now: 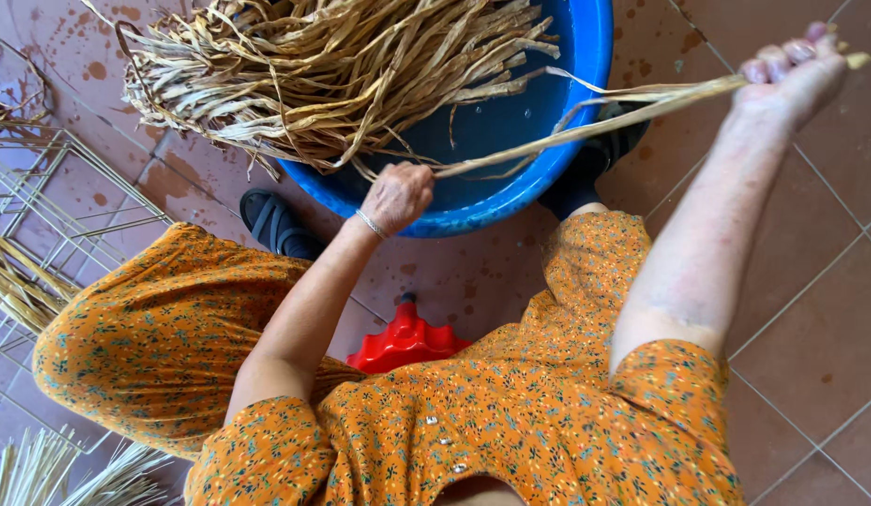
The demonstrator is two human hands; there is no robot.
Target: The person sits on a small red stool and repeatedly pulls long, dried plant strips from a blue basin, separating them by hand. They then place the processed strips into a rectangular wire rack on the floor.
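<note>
1. Orange flowered cloth [510, 422] of the person's dress fills the bottom of the view, and a red plastic stool [405, 342] shows between the knees.
2. Her left hand [396, 197] is closed in a fist around one end of a long dried strip [585, 117], right at the near rim of the blue basin [510, 201].
3. Her right hand [794, 67] is raised near the top right edge of the view, fingers curled tight on the other end, so the strip runs taut across the basin.
4. A heap of dried strips [314, 70] lies over the basin's far left side and spills past its rim.
5. Wire racks [42, 201] crowd the left edge.
6. Open tiled floor [810, 309] lies to the right of her arm.
</note>
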